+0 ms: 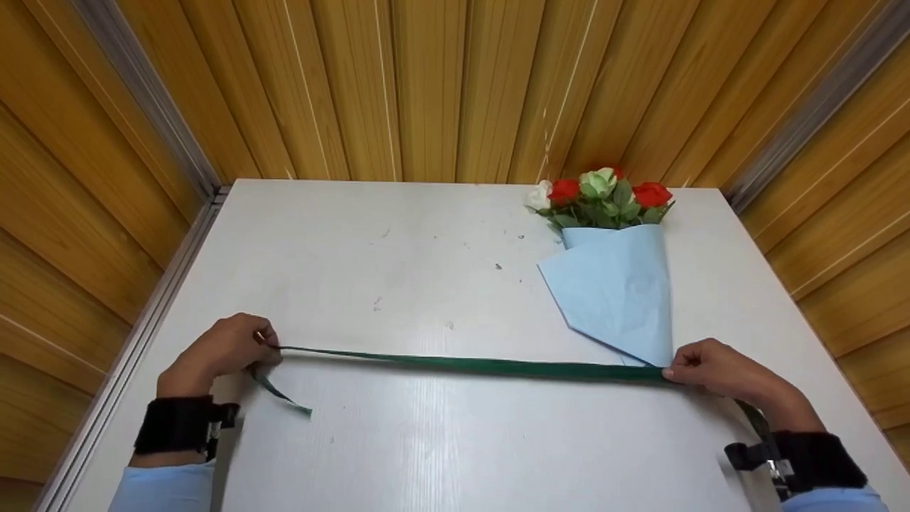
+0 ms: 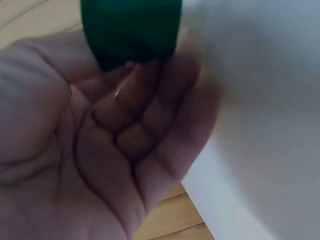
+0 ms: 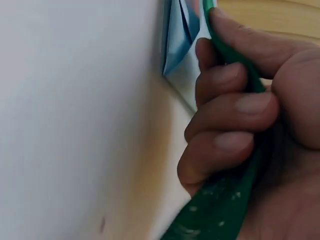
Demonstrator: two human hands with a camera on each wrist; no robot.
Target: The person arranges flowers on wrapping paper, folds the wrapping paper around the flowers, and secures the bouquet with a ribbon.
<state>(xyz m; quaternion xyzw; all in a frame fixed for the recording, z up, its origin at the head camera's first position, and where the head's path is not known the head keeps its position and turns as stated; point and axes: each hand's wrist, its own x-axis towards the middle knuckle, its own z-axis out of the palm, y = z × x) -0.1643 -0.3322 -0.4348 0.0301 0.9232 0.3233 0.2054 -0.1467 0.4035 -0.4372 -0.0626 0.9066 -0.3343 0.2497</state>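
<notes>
A long dark green ribbon (image 1: pixel 490 366) stretches nearly straight across the table between both hands. My left hand (image 1: pixel 229 347) pinches it near one end, and a short tail hangs below the fingers. In the left wrist view the ribbon (image 2: pixel 132 32) comes out at the fingertips, above curled fingers. My right hand (image 1: pixel 718 366) grips the other side; the right wrist view shows fingers curled round the ribbon (image 3: pixel 215 205), its tail trailing past the palm. Close to the right hand lies the pointed lower end of a bouquet in light blue wrapping paper (image 1: pixel 625 284).
Red, white and pale green roses (image 1: pixel 597 186) with leaves stick out of the wrapping toward the back edge. The white table (image 1: pixel 341 249) carries a few small dark marks. Wood-patterned panels (image 1: pixel 426 85) stand behind it and on both sides.
</notes>
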